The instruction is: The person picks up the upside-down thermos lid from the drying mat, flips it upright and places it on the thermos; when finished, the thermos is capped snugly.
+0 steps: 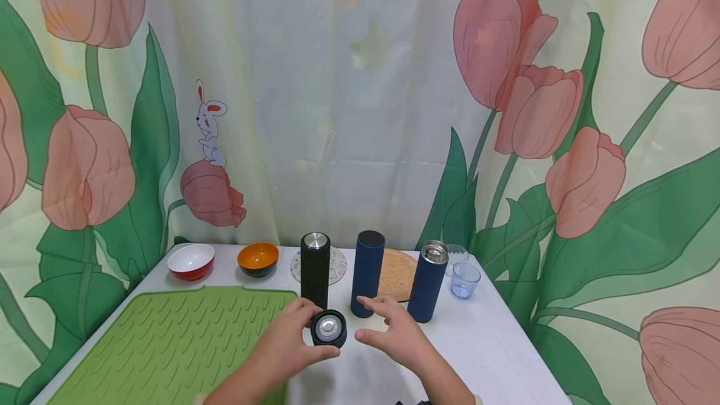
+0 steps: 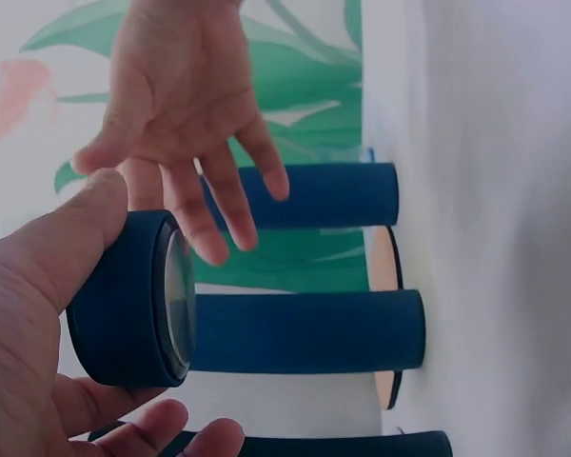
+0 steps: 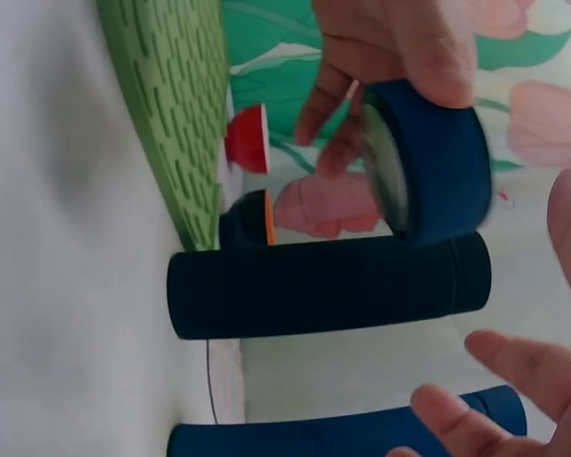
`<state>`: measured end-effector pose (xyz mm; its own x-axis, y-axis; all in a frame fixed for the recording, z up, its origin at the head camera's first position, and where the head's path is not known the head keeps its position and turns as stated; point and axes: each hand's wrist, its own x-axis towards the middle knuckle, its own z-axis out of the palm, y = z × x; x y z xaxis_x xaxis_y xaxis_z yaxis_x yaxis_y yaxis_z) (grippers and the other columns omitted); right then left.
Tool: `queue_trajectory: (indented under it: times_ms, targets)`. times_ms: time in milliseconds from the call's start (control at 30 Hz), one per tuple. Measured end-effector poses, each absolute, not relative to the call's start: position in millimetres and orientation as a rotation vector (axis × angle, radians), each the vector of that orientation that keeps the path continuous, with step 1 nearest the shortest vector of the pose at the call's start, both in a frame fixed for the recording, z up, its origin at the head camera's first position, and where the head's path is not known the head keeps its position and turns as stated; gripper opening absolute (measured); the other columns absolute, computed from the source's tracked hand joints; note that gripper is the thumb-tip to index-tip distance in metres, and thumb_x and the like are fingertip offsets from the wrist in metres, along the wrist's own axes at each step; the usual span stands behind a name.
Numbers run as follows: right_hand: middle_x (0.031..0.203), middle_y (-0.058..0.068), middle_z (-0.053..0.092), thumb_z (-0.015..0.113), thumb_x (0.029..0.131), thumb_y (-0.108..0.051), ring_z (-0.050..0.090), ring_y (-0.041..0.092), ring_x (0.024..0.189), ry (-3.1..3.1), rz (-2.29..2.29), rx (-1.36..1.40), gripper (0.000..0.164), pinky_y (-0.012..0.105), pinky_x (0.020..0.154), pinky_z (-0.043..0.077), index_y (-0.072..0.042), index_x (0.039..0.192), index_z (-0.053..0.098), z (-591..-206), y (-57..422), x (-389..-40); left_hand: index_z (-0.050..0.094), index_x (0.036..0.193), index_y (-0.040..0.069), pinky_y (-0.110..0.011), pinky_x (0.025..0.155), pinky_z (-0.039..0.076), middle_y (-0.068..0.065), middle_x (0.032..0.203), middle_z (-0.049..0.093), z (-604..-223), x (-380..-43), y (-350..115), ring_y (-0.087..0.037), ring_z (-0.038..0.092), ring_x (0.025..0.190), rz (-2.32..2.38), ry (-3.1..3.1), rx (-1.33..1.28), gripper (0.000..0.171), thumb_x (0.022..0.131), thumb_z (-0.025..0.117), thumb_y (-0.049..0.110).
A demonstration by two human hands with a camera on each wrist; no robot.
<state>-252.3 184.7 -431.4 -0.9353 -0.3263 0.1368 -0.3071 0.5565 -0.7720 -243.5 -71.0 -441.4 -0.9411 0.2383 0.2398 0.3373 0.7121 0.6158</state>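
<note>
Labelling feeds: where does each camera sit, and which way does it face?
Head: worn on head, facing forward and down at table; left grip, right grip, forearms show.
Left wrist: on that wrist, facing lid, blue bottles; both grips show.
Right wrist: on that wrist, facing lid, black bottle, green mat; both grips show.
Shared: both wrist views catch the lid in the left grip.

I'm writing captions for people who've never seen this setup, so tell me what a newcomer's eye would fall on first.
Probably the big pink tulips on the curtain, spreading up both sides behind the table. Next would come the bright green mat on the table's left, then the dark blue lid held in the left hand near the front. The open blue bottle stands rightmost of three.
</note>
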Motion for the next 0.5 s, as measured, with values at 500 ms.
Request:
queue_trajectory:
  times_ms: [500]
  targets:
    - [0.129, -0.003, 0.062, 0.092, 0.082, -0.036, 0.055, 0.034, 0.135, 2.608, -1.421, -0.664, 0.067, 0.073, 0.108, 0.046, -0.032, 0.145, 0.067, -433.5, 179.8, -246.2, 0.072, 0.116, 0.028, -0.037, 0.089, 0.057, 0.01, 0.121, 0.057, -435.2, -242.2, -61.1, -0.016, 0.061, 0.105, -1.167, -2.726, -0.656, 0.066, 0.066, 0.094, 0.065]
